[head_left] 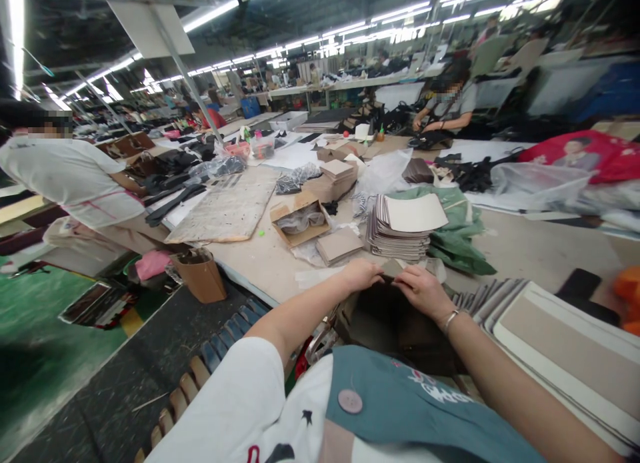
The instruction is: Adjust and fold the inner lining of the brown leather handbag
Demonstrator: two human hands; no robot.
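Observation:
Both my hands pinch the upper edge of a dark brown piece shaped like an open bag [390,320], held close against my body at the table's edge. My left hand [363,275] has its fingers closed on the left part of that edge. A short way to the right, my right hand [423,291] grips the same edge, thumb and fingers together. Just beyond the hands stands a stack of cream-topped panels [417,213]. Left of that stack lies a smaller pile of beige pieces [340,245]. My forearms and apron hide the lower part of the bag-like piece.
Long layered panels [575,356] fan out by my right forearm. An open cardboard box [300,220], green cloth [463,233] and a worn board [225,206] lie on the table. Co-workers stand at left [65,176] and sit across [450,106]. A brown bin [200,276] stands left.

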